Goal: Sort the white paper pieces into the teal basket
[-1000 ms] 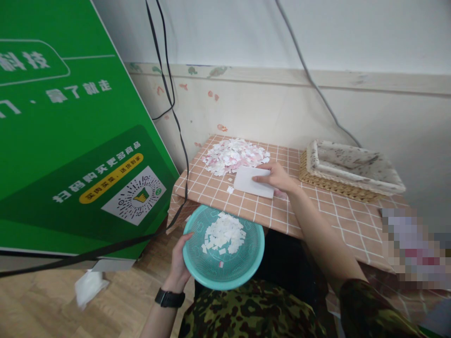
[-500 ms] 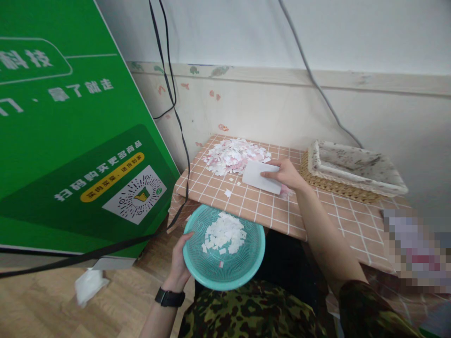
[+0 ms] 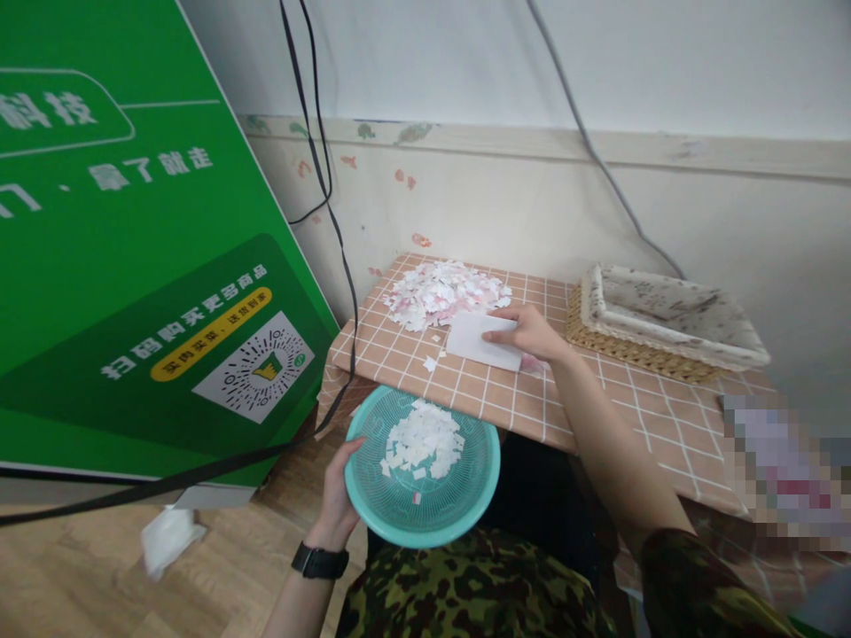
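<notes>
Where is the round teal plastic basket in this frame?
In the head view, the round teal plastic basket is at lower centre, its left rim gripped by the left hand, by the near edge of the brown white-checked tablecloth.

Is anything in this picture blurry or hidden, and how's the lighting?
Head view: light looks soft, without strong glare; head view: coarse pixel blocks hide something at the right of the table, so I can't tell what; head view: the white item on the floor looks soft, while the right hand and white card read clearly.
</notes>
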Action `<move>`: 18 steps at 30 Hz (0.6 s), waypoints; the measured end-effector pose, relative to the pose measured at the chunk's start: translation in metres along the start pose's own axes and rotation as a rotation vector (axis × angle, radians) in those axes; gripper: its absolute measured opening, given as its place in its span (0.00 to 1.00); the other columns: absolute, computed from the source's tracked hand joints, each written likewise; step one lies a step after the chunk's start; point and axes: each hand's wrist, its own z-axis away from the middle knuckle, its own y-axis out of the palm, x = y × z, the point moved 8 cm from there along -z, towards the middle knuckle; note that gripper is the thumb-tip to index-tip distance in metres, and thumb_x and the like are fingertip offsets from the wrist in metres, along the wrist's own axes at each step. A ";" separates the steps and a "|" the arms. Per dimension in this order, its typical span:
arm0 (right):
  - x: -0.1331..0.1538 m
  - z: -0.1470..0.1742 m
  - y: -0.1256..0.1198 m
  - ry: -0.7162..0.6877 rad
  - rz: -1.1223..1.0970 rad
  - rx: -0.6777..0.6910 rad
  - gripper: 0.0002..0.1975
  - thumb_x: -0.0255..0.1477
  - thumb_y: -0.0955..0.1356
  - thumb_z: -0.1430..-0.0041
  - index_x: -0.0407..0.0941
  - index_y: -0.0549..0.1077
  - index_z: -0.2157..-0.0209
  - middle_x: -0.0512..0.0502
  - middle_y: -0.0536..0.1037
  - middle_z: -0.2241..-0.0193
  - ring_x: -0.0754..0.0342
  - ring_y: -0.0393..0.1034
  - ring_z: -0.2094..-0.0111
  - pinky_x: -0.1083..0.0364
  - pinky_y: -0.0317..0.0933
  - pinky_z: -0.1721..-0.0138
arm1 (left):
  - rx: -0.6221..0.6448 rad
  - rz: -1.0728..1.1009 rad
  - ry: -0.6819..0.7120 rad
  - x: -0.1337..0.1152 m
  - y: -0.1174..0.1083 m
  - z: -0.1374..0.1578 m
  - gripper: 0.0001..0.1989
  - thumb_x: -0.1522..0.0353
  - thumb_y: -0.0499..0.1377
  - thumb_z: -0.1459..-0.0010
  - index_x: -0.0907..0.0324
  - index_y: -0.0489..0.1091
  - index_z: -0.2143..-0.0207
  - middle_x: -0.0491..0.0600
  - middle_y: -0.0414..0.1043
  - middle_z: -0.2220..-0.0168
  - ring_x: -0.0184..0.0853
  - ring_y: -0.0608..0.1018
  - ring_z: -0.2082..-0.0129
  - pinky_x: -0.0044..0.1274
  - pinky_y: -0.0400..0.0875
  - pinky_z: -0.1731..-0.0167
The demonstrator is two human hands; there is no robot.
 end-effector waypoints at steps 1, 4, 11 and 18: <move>0.001 0.000 0.003 -0.001 -0.005 0.016 0.14 0.34 0.70 0.54 0.43 0.76 0.64 0.47 0.77 0.70 0.54 0.69 0.73 0.56 0.63 0.74 | 0.000 -0.004 -0.001 0.000 0.000 0.000 0.10 0.70 0.60 0.51 0.66 0.74 0.66 0.52 0.78 0.73 0.39 0.78 0.73 0.29 0.72 0.68; 0.006 0.001 0.015 -0.024 -0.022 0.108 0.13 0.35 0.70 0.54 0.43 0.76 0.66 0.47 0.77 0.70 0.55 0.69 0.73 0.58 0.60 0.77 | 0.019 -0.004 -0.006 0.001 0.002 0.000 0.10 0.69 0.60 0.51 0.66 0.74 0.66 0.53 0.78 0.71 0.40 0.78 0.71 0.31 0.72 0.66; 0.003 -0.003 0.001 -0.024 0.005 -0.115 0.16 0.38 0.70 0.54 0.41 0.76 0.67 0.47 0.76 0.74 0.56 0.66 0.75 0.58 0.57 0.78 | -0.008 -0.002 0.002 0.002 -0.006 -0.005 0.10 0.70 0.60 0.51 0.66 0.73 0.65 0.52 0.77 0.73 0.37 0.77 0.75 0.29 0.72 0.69; 0.026 0.000 0.024 -0.120 0.065 -0.081 0.12 0.36 0.67 0.49 0.44 0.76 0.65 0.49 0.77 0.72 0.56 0.67 0.74 0.58 0.57 0.76 | -0.008 -0.015 0.005 0.001 -0.004 -0.002 0.10 0.69 0.60 0.51 0.66 0.73 0.66 0.53 0.78 0.72 0.39 0.78 0.73 0.31 0.72 0.67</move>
